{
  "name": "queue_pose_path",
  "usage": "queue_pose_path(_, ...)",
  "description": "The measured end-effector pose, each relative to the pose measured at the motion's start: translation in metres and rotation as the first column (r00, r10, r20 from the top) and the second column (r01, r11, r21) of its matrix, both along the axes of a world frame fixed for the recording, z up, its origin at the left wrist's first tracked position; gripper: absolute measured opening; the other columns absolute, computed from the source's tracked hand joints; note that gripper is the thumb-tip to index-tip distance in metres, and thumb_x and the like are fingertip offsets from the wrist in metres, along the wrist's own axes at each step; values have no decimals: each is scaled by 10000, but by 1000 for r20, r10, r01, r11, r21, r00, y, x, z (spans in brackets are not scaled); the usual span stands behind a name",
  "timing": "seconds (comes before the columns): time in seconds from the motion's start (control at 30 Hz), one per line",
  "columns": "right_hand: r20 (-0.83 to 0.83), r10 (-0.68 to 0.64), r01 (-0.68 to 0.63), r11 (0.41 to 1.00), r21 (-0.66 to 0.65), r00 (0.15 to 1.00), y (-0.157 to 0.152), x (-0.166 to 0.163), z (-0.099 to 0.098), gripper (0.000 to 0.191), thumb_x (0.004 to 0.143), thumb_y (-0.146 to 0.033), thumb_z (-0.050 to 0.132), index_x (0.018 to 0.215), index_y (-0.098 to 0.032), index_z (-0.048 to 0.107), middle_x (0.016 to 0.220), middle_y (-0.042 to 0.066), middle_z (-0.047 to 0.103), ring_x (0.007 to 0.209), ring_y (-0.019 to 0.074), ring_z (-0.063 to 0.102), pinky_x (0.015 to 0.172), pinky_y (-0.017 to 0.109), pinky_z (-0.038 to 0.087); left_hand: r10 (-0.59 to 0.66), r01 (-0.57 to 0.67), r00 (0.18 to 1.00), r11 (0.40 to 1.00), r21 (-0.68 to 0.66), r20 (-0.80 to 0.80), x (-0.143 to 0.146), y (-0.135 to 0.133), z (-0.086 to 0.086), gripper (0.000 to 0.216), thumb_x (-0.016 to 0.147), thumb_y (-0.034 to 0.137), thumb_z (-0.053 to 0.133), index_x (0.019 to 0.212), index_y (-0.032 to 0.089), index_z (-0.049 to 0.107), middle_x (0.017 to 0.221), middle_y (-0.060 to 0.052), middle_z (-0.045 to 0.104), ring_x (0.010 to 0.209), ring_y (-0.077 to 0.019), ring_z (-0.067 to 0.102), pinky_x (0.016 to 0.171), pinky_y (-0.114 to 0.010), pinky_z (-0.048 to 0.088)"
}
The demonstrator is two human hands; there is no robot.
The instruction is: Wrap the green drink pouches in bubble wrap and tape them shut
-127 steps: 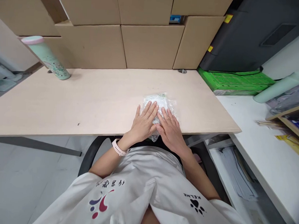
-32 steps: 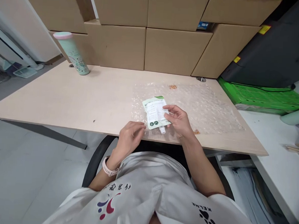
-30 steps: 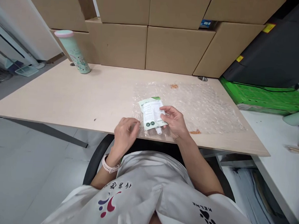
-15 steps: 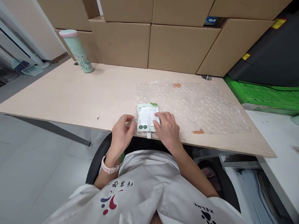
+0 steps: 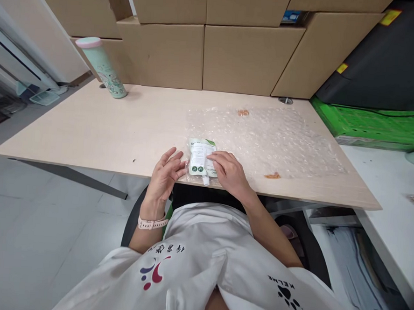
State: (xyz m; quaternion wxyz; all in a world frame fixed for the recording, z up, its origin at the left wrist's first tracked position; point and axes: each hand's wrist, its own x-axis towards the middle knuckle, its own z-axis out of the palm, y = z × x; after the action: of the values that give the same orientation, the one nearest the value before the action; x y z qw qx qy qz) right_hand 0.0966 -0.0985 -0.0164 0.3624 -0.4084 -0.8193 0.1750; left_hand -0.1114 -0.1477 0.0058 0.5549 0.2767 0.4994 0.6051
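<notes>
A white and green spouted pouch [image 5: 197,160] lies flat near the table's front edge, its white cap pointing toward me. Beneath it is the left end of a sheet of bubble wrap [image 5: 274,140], which stretches off to the right. My right hand [image 5: 229,173] rests with its fingertips on the pouch's right side, fingers extended and not wrapped round it. Just left of the pouch, my left hand [image 5: 165,173] is raised and half turned up, fingers apart, near the wrap's left edge. Whether it touches the wrap is hard to make out.
A mint tumbler [image 5: 105,69] with a pink lid stands at the back left. Stacked cardboard boxes [image 5: 171,54] form a wall behind the table [image 5: 71,132]. To the right are a green package [image 5: 370,125] and a dark case [image 5: 380,67].
My left hand has opened and turned its palm upward, its fingers spreading. My right hand still lies on the pouch, fingers a little straighter. The view has tilted slightly.
</notes>
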Motion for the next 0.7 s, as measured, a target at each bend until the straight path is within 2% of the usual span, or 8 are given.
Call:
queue_pose_path(0.07,-12,12,-13,999,-33,1000,-2,2,4,346,996,-214,391,1169,-199,691,1220,72,697,1158,221,619,1007,370,478,1,-1,1000,1000,0,21,5,3,-1,563,787,248,691,1310,155,504,1328,-176,627,1011,-196,711,909,-353,593)
queue_pose_path(0.13,-18,27,-28,996,-90,999,-4,6,8,355,1014,-254,374,1214,-216,665,1247,61,695,1178,216,626,1009,368,478,-17,17,1000,999,44,-6,14,5,-1,571,824,278,651,1348,139,471,1305,-187,649,1117,-224,686,978,-385,562)
queue_pose_path(0.2,-32,43,-47,988,-146,999,-6,11,11,372,1025,-285,356,1273,-230,627,1293,61,677,1196,217,627,1012,374,477,-28,43,994,989,143,-107,27,6,1,604,872,328,605,1419,169,405,1338,-175,638,1240,-240,629,1048,-415,518)
queue_pose_path(0.27,-60,57,-66,983,-169,997,-7,17,13,384,1024,-293,351,1310,-224,597,1317,78,662,1199,225,626,1013,379,474,-31,113,960,952,286,-277,45,5,3,643,910,372,574,1483,224,324,1424,-154,579,1346,-248,548,1106,-430,472)
queue_pose_path(0.37,-54,60,-68,982,-174,997,-7,29,15,347,996,-267,369,1202,-191,638,1160,104,704,1037,240,668,906,370,510,-2,299,828,848,438,-561,78,3,4,662,933,391,565,1516,250,287,1532,-147,447,1436,-261,439,1165,-430,415)
queue_pose_path(0.47,71,54,-44,990,-137,996,-5,48,16,211,892,-194,466,936,-170,670,989,109,680,892,248,635,783,360,509,64,456,644,768,449,-762,110,4,-1,640,935,330,544,1516,205,306,1500,-172,439,1419,-280,429,1178,-468,394)
queue_pose_path(0.57,191,74,-62,996,-67,979,-1,68,16,132,795,-130,529,802,-174,653,1036,130,642,972,270,578,820,381,491,133,540,481,734,413,-866,133,10,-12,621,935,263,488,1512,136,299,1436,-194,493,1398,-308,417,1152,-524,401)
queue_pose_path(0.7,254,159,-135,985,-108,954,0,92,20,216,839,-91,461,773,-184,645,993,117,639,973,254,563,883,405,475,186,568,343,740,361,-921,144,20,-28,580,959,228,426,1508,101,288,1431,-197,520,1390,-311,423,1118,-527,425)
